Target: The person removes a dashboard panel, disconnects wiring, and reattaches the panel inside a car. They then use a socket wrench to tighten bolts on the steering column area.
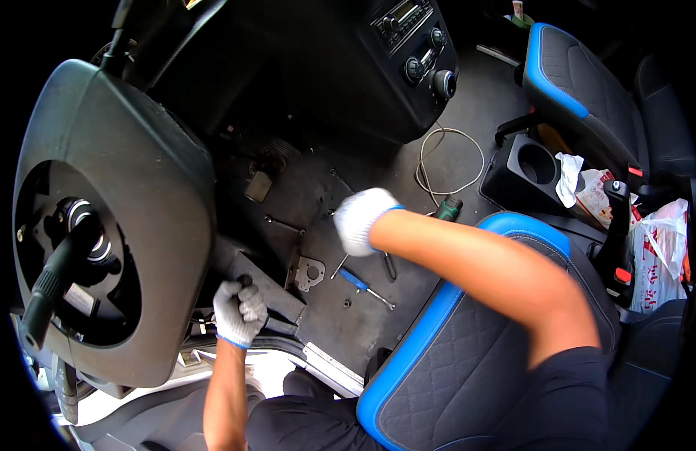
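My left hand, in a white knit glove, is closed beside a grey panel near the door sill. A small dark round thing shows at its fingertips; I cannot make out what it is. My right hand, gloved the same way, is over tools on the dark floor, its fingers hidden beneath it. Close by lie a screwdriver with a blue handle, a wrench and a dark-handled tool. A metal bracket plate with a round hole rests between my hands.
At left stands the steering column cover, without a wheel. A green power tool and a looped cable lie on the floor. The blue-edged seat is under my right arm. Plastic bags sit at right, by a cup holder.
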Demonstrator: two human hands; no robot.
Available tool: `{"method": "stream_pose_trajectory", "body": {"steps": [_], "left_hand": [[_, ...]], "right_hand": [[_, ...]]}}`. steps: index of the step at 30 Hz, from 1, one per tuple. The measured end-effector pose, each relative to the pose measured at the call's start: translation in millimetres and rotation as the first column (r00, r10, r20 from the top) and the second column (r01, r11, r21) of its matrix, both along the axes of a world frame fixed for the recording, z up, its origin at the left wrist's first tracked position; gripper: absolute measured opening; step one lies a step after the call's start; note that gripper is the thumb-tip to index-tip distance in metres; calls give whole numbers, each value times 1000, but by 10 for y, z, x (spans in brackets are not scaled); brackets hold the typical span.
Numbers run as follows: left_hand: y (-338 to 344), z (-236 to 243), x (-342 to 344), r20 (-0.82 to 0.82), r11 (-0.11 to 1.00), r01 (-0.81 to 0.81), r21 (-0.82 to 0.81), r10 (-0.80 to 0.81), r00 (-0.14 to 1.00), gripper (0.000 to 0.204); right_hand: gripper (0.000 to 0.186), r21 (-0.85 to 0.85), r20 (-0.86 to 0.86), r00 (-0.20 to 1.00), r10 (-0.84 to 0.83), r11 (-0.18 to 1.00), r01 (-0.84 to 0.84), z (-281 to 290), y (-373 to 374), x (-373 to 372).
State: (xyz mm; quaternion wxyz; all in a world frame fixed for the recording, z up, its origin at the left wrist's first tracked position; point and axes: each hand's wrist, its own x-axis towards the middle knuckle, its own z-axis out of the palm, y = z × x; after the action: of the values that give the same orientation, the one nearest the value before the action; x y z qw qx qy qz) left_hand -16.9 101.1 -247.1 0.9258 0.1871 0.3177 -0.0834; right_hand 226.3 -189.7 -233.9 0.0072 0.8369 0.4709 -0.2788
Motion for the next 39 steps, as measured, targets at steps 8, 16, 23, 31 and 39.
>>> {"method": "stream_pose_trajectory", "body": {"steps": [8,16,23,31,39], "left_hand": [[120,-618,-688,10,977,-200,77,199,980,19],[50,-554,-397,95,976,-216,0,215,972,16],[-1,-140,237,-59,972,-110,205,124,991,19],[-46,341,810,-315,878,-66,474,240,918,20],[-197,468,419,-258,860,-185,476,337,905,34]], "right_hand": [[57,-405,-131,432,-892,446,798,-2332,823,-187],[48,-112,-251,142,-958,174,978,-2246,598,-540],[63,2,-581,-153,-799,-190,982,-907,904,-352],[42,2,-868,-215,-448,-435,901,-128,1434,-1064],[45,10,-598,416,-685,513,859,-1674,1775,-1330]]}}
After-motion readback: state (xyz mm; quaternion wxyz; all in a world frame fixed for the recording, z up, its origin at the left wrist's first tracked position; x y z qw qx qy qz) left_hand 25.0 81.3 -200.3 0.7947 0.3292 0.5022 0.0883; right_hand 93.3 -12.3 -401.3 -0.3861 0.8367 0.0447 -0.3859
